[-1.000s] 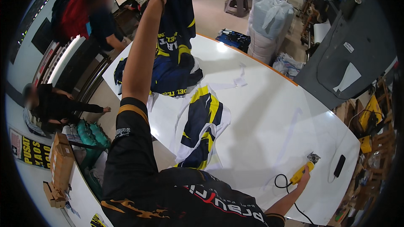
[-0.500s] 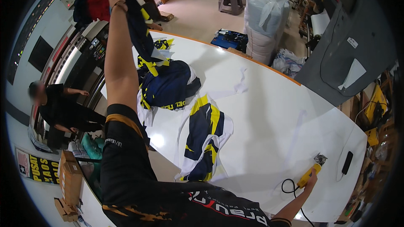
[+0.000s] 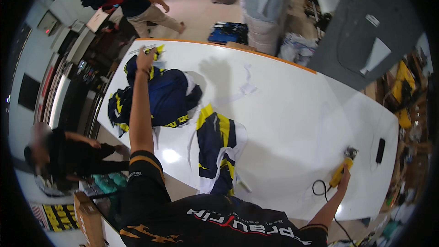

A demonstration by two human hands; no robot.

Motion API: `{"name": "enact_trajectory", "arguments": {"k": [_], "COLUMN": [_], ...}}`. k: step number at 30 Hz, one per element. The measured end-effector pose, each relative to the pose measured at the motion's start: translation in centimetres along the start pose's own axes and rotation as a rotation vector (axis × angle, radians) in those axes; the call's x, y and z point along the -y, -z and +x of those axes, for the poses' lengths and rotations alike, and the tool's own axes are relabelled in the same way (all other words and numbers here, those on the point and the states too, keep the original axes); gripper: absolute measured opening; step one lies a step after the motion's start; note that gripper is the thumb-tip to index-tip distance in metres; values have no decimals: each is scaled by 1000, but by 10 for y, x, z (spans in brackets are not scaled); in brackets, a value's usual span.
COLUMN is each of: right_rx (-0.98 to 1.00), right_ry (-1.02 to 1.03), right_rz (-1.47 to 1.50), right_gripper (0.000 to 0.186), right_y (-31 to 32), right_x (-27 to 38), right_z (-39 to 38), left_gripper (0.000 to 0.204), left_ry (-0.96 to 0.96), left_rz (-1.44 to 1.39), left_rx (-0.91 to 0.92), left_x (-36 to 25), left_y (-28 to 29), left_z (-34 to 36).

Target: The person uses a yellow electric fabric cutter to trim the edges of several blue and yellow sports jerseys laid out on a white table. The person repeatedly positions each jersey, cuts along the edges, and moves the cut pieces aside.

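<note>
My left hand [image 3: 145, 60] is stretched out over the far end of a pile of navy and yellow fabric pieces [image 3: 169, 96], its fingers apart near the white-and-yellow scraps there. My right hand [image 3: 344, 178] grips a yellow corded electric rotary cloth cutter [image 3: 341, 171] on the right side of the table, its round metal head pointing away from me. A navy, yellow and white printed fabric piece [image 3: 212, 130] lies in front of me, partly hidden by my shirt at its near end.
The white table [image 3: 283, 123] has an orange far edge. A black bar-shaped object [image 3: 380, 151] lies at right, thin offcuts [image 3: 248, 87] towards the middle. One person [image 3: 68, 151] is at left; another [image 3: 141, 4] is beyond the table. Large wrapped sacks [image 3: 265, 9] stand behind.
My left arm has come down from high up, and the dark fabric it held is now on the pile. My right hand still holds the cutter. A person beyond the table now shows more fully.
</note>
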State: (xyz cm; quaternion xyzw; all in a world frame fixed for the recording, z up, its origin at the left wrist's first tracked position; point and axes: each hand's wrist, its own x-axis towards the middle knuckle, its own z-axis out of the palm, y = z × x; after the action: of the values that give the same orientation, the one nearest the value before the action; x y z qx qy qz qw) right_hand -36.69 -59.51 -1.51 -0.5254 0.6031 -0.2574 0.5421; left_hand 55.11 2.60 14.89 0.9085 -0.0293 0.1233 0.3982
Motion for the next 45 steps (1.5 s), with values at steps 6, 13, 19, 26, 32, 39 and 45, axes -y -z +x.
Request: {"name": "enact_trajectory", "arguments": {"k": [6,13,19,26,32,39,45], "right_rx": [27,41,-361,-7,141,491,1156], "right_ry": [-58,65,198,765,916,604,-94], "right_rz": [-37,-204,-674,-668,-628,-700,-1538], "right_gripper": [51,58,62,69,30,15,27], "right_y": [-43,-12,1,-152,-207,-125,-53], "right_x": [19,42,31,33,-1,-41,-70], "right_z": [-7,13,38,-29,-99,-169,-247], "left_gripper": [67,119,104,69,57,81,20], "left_ry": [-377,-147,-400,-886,-628,-414,-476], "left_rz": [70,419,484,50,-200,281,114], "left_rx": [294,625,639,1059,746,588,678], "left_x": [-20,-90,-121,-93,-83,-47,-9], "left_y": [-106,-199,-253,-190,-100,-20,-48], "left_z": [-211,-326,-408,-535,-580,-605,-604]}}
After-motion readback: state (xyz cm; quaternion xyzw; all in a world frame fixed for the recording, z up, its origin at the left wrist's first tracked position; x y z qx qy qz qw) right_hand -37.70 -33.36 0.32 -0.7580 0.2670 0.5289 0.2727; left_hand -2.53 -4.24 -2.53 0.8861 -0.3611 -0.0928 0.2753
